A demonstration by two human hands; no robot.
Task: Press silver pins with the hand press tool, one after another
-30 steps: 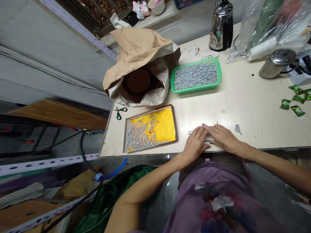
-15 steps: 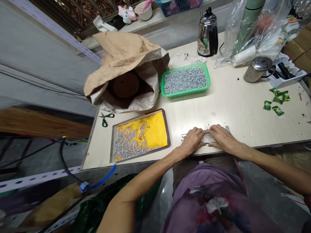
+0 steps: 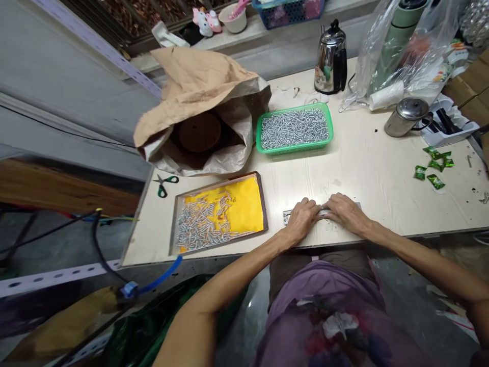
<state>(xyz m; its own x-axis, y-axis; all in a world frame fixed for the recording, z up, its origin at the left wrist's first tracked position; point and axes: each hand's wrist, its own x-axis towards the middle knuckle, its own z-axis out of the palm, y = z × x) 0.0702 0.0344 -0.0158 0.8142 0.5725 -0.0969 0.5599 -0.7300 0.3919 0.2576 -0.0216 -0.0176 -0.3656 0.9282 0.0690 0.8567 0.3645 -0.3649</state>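
At the front edge of the table, both hands grip a long, narrow metal strip (image 3: 286,217). It has a slotted left end and looks like a rail; its exact kind is unclear. My left hand (image 3: 303,221) is closed round the left part, fingers on top. My right hand (image 3: 348,216) is closed round the right part, a short gap away. Between the hands the strip shows as a thin, tilted edge, and small bits lie on the table beside it. Left of my left hand is a shallow tray (image 3: 261,196) with a yellow lining and many small metal pins.
A green basket (image 3: 294,150) full of metal pins stands behind. A large paper sack (image 3: 202,66) gapes at the back left, near scissors (image 3: 164,185). A steel kettle (image 3: 330,58), a lidded metal cup (image 3: 407,117) and green wrapped sweets (image 3: 435,181) are farther right.
The strip, which showed its broad face between my hands, now shows a narrower, tilted edge. My hands stay on it, and the whole view has shifted slightly.
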